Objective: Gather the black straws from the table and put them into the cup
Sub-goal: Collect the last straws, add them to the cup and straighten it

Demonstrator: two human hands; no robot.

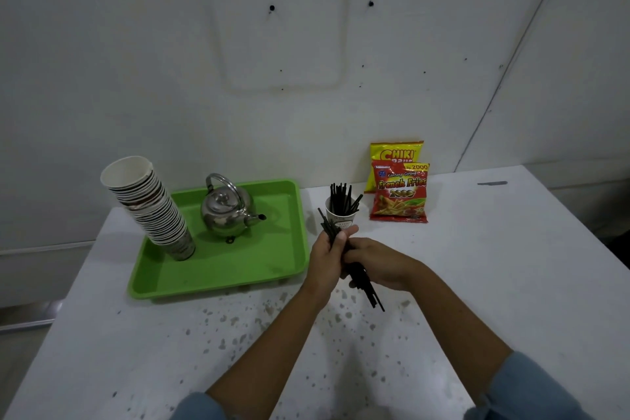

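Left hand (329,254) and right hand (376,262), both closed on one bundle of black straws (363,278) held above the bench (477,266). The grip of each hand is curled and pressed around the bundle; the left holds its upper part, the right its middle, the two hands touching. The bundle tilts, its upper ends beyond the left fingers and its lower ends jutting out below the right hand, toward the person.

Just beyond the grip stands a paper cup (341,219), upright, already holding further black straws that fan out above its rim. To the left of the grip lies a green tray (218,278); it carries a metal kettle (226,215) and a leaning stack of paper cups (153,211). Beyond and to the right of the grip, two snack packets (399,193) lean against the wall.

Right of the grip the bench surface is bare as far as its right edge. Near the person it is speckled.
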